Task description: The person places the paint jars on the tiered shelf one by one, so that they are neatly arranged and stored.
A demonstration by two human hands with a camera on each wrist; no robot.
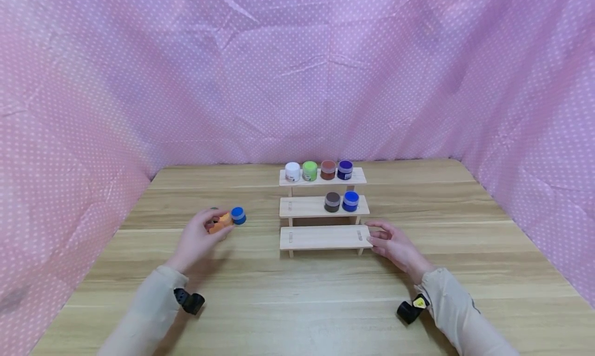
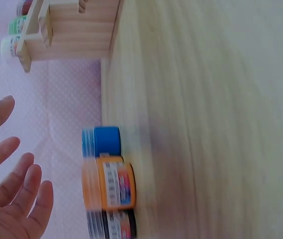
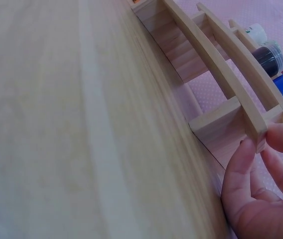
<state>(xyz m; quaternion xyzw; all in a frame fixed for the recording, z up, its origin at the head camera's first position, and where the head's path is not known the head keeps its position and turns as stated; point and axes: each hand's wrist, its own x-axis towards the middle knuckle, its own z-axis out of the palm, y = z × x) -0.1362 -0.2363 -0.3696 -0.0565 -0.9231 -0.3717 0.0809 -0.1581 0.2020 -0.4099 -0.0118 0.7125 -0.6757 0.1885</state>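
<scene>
My left hand [image 1: 204,232] hovers over a small group of paint jars at the left, its fingers spread and apart from them in the left wrist view. An orange paint jar [image 2: 116,183] stands between a blue paint jar [image 2: 106,141] and a black one [image 2: 120,225]. In the head view the hand partly covers the orange jar and hides the black one. At the right, my right hand [image 1: 392,245] pinches the end of the lowest step of a three-tier wooden display stand [image 1: 325,238], thumb against its upper side and fingers beneath.
White [image 1: 292,172], green [image 1: 310,171], reddish-brown [image 1: 328,170] and dark blue [image 1: 345,170] jars line the top tier. Dark brown [image 1: 332,202] and blue [image 1: 350,201] jars stand on the middle tier's right half. Pink dotted cloth [image 1: 297,87] hangs behind the wooden table [image 1: 297,304].
</scene>
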